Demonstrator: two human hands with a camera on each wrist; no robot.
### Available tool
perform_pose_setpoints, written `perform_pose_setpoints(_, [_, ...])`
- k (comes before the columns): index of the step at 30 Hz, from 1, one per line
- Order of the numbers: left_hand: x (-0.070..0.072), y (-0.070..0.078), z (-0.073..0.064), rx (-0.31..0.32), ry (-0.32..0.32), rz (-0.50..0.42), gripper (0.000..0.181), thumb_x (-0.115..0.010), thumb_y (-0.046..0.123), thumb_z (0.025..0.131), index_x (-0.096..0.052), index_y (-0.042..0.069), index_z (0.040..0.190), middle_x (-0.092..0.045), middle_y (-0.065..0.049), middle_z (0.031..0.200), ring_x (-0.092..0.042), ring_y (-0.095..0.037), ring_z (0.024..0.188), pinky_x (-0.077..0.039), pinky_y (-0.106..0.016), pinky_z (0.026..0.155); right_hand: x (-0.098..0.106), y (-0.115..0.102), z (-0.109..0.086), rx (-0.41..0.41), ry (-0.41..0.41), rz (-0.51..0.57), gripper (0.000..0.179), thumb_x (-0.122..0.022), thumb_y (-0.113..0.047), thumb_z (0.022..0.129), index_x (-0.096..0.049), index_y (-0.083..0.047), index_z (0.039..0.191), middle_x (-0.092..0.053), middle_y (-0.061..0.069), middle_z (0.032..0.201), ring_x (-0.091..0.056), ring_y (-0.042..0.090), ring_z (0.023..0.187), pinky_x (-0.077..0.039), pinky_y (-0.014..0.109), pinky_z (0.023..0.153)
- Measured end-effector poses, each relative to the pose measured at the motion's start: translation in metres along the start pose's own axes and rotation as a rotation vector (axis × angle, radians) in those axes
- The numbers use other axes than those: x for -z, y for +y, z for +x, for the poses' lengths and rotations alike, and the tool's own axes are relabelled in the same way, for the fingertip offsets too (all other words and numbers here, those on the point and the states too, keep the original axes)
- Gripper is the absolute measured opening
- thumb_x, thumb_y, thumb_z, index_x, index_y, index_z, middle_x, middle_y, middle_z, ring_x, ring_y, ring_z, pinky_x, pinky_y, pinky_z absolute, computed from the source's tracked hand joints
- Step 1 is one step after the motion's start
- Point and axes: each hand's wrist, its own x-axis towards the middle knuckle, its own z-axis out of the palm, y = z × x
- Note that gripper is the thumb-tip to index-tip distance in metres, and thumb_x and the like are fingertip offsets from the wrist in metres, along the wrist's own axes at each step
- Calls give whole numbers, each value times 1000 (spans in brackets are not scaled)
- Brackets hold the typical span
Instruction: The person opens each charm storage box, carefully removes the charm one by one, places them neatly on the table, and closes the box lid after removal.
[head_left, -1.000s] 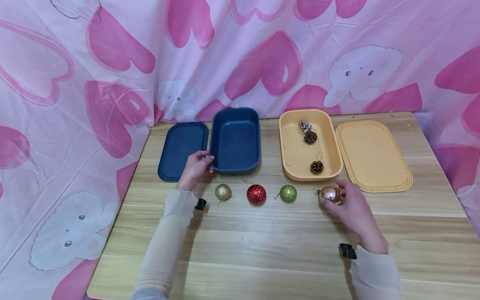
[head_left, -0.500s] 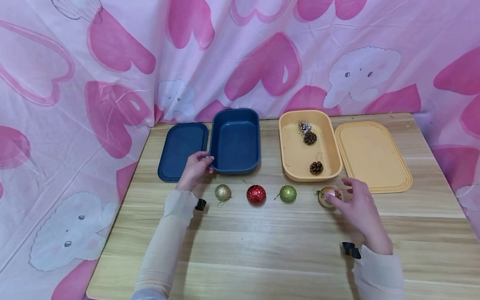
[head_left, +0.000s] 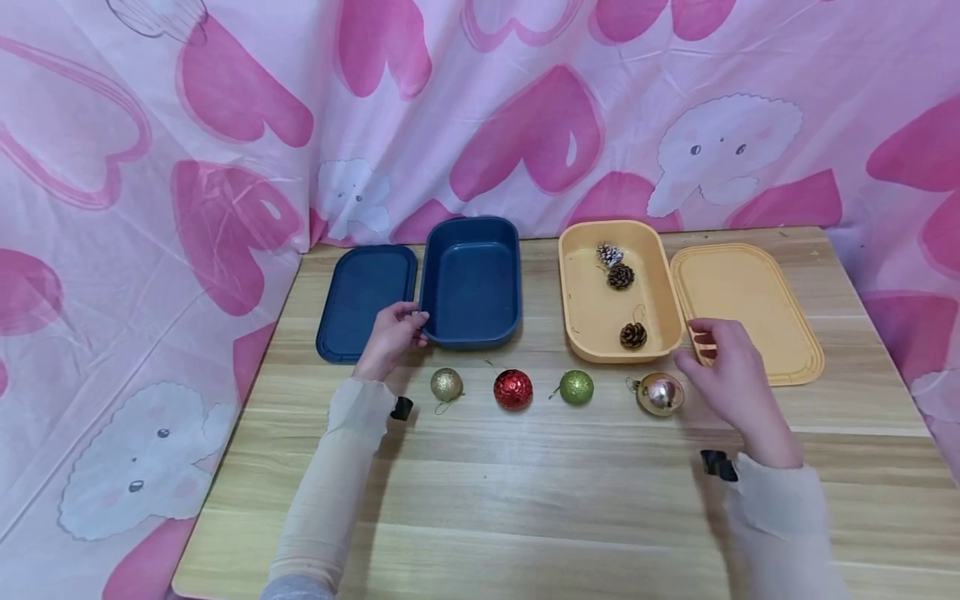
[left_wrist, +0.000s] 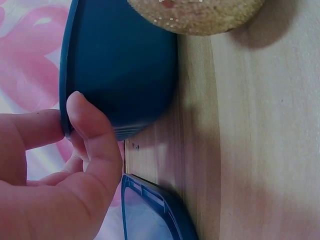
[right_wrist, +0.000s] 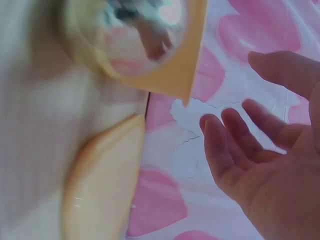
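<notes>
My left hand (head_left: pixel 392 335) pinches the near left rim of a dark blue plastic box (head_left: pixel 472 287). In the left wrist view its thumb and index finger meet at the rim of the blue box (left_wrist: pixel 125 65). My right hand (head_left: pixel 731 371) is held in the air beside the near right corner of a yellow box (head_left: pixel 573 321), fingers loosely bent around nothing. Just left of it a shiny gold ball ornament (head_left: pixel 660 394) lies on the table. To the left lie a green glitter ball (head_left: pixel 577 387), a red ball (head_left: pixel 513 390) and a pale gold glitter ball (head_left: pixel 446 384).
Pine cones (head_left: pixel 633 335) lie inside the yellow box. A blue lid (head_left: pixel 366 304) lies left of the blue box, and a yellow lid (head_left: pixel 757 312) right of the yellow one. A pink heart-print curtain (head_left: pixel 525 125) hangs behind the wooden table (head_left: pixel 525 500).
My right hand has let go of the shiny gold ball and moved up and to the right, toward the yellow lid. The ball stays on the table. My left hand has not moved.
</notes>
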Motion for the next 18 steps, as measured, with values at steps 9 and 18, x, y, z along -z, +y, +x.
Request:
perform_pose_setpoints(9, [0,0,1,4,1,3,47,-54,13,99,-41,-1,141,-53,-21,121,-56,-9,62,-53,-18,59,3,-2,31,185,-179,-86,42,-66,-4,87,-53,9,124,-53,28,117,-53,40,99,-45,53,80])
perform_pose_setpoints(18, [0,0,0,11,-1,6,46,-54,14,99,-42,-1,140,-54,-21,120,-56,-9,62,-53,-18,60,-8,-6,62,175,-424,-166,42,-60,-1,84,-53,9,124,-51,29,124,-53,43,108,-43,58,94])
